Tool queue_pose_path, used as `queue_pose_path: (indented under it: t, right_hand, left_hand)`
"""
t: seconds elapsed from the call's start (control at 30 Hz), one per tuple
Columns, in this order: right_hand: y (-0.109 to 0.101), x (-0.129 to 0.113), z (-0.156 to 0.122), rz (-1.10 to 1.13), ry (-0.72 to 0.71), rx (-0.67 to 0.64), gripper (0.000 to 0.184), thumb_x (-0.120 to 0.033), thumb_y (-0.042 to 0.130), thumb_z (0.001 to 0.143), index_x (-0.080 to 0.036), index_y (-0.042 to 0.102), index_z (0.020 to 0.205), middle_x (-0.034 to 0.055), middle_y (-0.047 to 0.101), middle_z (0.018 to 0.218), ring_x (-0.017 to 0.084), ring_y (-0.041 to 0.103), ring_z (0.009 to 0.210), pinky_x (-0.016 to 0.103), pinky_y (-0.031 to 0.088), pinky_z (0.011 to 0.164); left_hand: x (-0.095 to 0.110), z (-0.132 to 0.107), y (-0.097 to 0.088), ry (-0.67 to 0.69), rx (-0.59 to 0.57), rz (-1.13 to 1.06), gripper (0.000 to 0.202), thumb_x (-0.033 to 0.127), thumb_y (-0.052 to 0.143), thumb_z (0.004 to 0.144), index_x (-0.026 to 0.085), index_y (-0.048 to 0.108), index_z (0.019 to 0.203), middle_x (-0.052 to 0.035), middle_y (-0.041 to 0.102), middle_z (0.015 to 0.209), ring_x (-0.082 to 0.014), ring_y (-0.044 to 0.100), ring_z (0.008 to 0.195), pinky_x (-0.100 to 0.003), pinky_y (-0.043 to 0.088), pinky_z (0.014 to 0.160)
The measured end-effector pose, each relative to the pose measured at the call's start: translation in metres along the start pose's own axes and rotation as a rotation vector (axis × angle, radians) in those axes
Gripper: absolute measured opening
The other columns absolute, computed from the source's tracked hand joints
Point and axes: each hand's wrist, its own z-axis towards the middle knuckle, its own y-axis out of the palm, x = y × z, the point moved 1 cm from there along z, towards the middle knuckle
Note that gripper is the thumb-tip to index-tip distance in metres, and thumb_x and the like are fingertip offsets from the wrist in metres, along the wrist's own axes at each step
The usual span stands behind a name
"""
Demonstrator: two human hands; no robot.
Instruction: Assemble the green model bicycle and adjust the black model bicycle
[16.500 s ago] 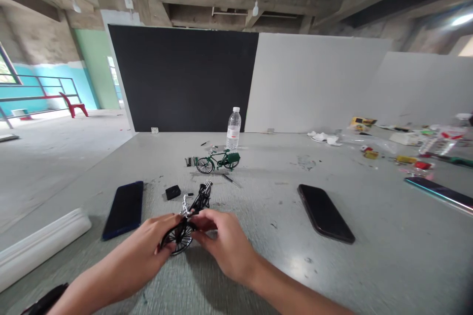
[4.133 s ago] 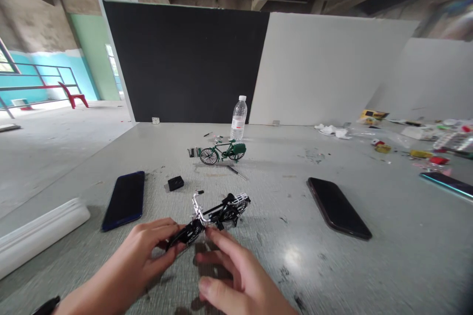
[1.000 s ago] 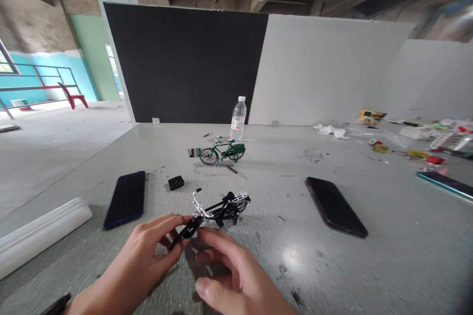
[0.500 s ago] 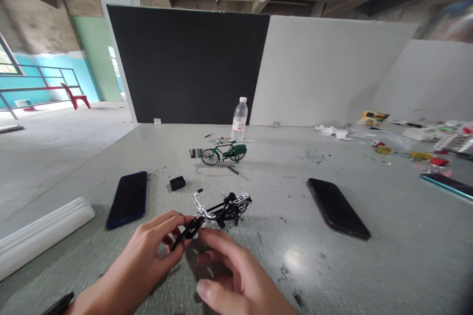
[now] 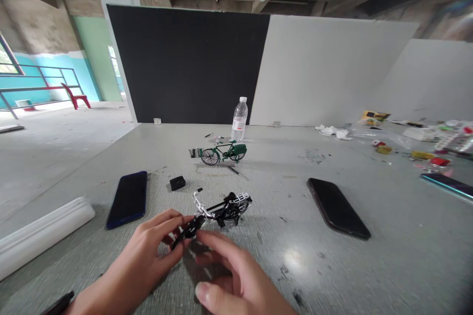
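Note:
A black and silver model bicycle [image 5: 225,209] stands on the grey table in front of me, its handlebars turned towards my left side. My left hand [image 5: 150,243] has thumb and fingers closed round its front wheel. Close by on the right, my right hand [image 5: 236,270] has its thumb apart from the curved fingers, with nothing between them. The right index fingertip is at the front wheel; whether it presses on it I cannot tell. Behind stands a green model bicycle [image 5: 223,152] with a green box at its rear.
A blue-edged phone [image 5: 127,199] and a small black block [image 5: 178,183] lie left; a dark phone [image 5: 338,208] lies right. A thin screwdriver [image 5: 237,173] and water bottle [image 5: 239,120] are farther back. A white bar [image 5: 44,236] borders the left; several odds and ends fill the far right.
My right hand has shifted very slightly left, its index fingertip closer to the front wheel. My left hand and the black bicycle look almost unmoved.

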Motion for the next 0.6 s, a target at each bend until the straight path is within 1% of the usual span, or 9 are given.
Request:
queue_pose_path:
  t: [0.07,0.17,0.23,0.37,0.43,0.57,0.6]
  right_hand:
    - [0.0002,-0.0004,-0.0002,-0.001,0.002,0.002,0.071,-0.03,0.073,0.076,-0.021,0.052,0.142,0.0153,0.058,0.13,0.03,0.063,0.108,0.041,0.055,0.088]
    - [0.0005,-0.0026,-0.0009,-0.011,-0.006,0.002,0.068,-0.03,0.072,0.076,-0.022,0.054,0.141,0.0142,0.059,0.129,0.031,0.061,0.112,0.04,0.056,0.087]
    - [0.0006,-0.0038,-0.0013,-0.018,-0.013,0.003,0.068,-0.029,0.072,0.076,-0.022,0.054,0.141,0.0138,0.059,0.129,0.031,0.06,0.112,0.039,0.056,0.088]
    - [0.0005,-0.0041,-0.0017,-0.022,0.001,-0.004,0.07,-0.03,0.072,0.075,-0.022,0.052,0.142,0.014,0.06,0.128,0.028,0.064,0.101,0.038,0.056,0.085]
    - [0.0006,-0.0043,-0.0016,-0.022,0.008,-0.008,0.071,-0.032,0.072,0.076,-0.022,0.052,0.143,0.0139,0.06,0.127,0.027,0.065,0.099,0.038,0.057,0.084]
    - [0.001,-0.0062,-0.0009,-0.041,-0.008,0.003,0.07,-0.032,0.072,0.074,-0.022,0.054,0.141,0.013,0.06,0.128,0.03,0.061,0.111,0.037,0.055,0.088]
    - [0.0012,-0.0066,-0.0007,-0.044,-0.011,0.003,0.07,-0.032,0.072,0.074,-0.022,0.054,0.141,0.0128,0.06,0.128,0.03,0.061,0.112,0.037,0.055,0.089]
  left_hand:
    - [-0.0005,0.0005,0.0,0.005,0.001,0.002,0.025,0.024,0.058,0.091,0.024,0.067,0.115,-0.0038,0.069,0.106,-0.0171,0.068,0.088,-0.028,0.057,0.078]
    - [-0.0008,0.0009,-0.0004,0.016,0.009,0.001,0.026,0.022,0.058,0.091,0.023,0.067,0.116,-0.0038,0.069,0.105,-0.0151,0.067,0.081,-0.027,0.058,0.073]
    - [-0.0008,0.0007,-0.0008,0.027,0.01,0.001,0.026,0.022,0.058,0.091,0.023,0.066,0.116,-0.0038,0.069,0.103,-0.0149,0.067,0.08,-0.026,0.058,0.073]
    - [-0.0007,0.0001,-0.0004,0.046,0.002,0.017,0.024,0.023,0.061,0.09,0.022,0.068,0.113,-0.0041,0.069,0.101,-0.0156,0.067,0.079,-0.028,0.058,0.072]
    - [-0.0002,0.0002,0.0001,0.045,0.003,0.029,0.021,0.025,0.062,0.09,0.022,0.068,0.11,-0.0036,0.069,0.098,-0.0157,0.067,0.078,-0.028,0.058,0.071]
    - [0.002,0.001,0.0002,0.029,0.019,0.03,0.017,0.028,0.061,0.092,0.022,0.069,0.106,-0.0019,0.069,0.093,-0.0152,0.066,0.075,-0.027,0.057,0.069]
    - [0.0028,0.0012,0.0001,0.027,0.023,0.028,0.016,0.027,0.061,0.092,0.022,0.069,0.105,-0.0016,0.069,0.092,-0.0149,0.066,0.074,-0.026,0.056,0.068]
